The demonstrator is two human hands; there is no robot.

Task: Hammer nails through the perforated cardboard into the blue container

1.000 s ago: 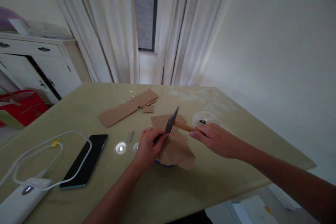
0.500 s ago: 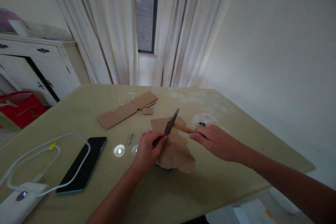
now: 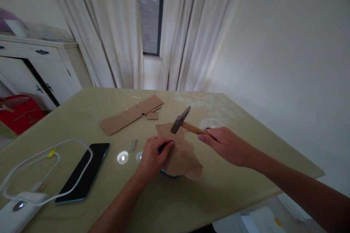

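Left hand (image 3: 152, 156) pinched narrow on small thing at edge of torn brown perforated cardboard sheet (image 3: 179, 151), mid counter (image 3: 169, 200). Right hand (image 3: 226, 145) wrapped round wooden-handled steel hammer (image 3: 182, 123), head raised above sheet. Farther off: long brown cardboard strip (image 3: 128, 115).

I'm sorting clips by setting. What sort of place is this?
Probably a room in a home: curtains over a window, a white cabinet, and a table with a phone.

No text, label, brand, number or sign can be read anywhere.
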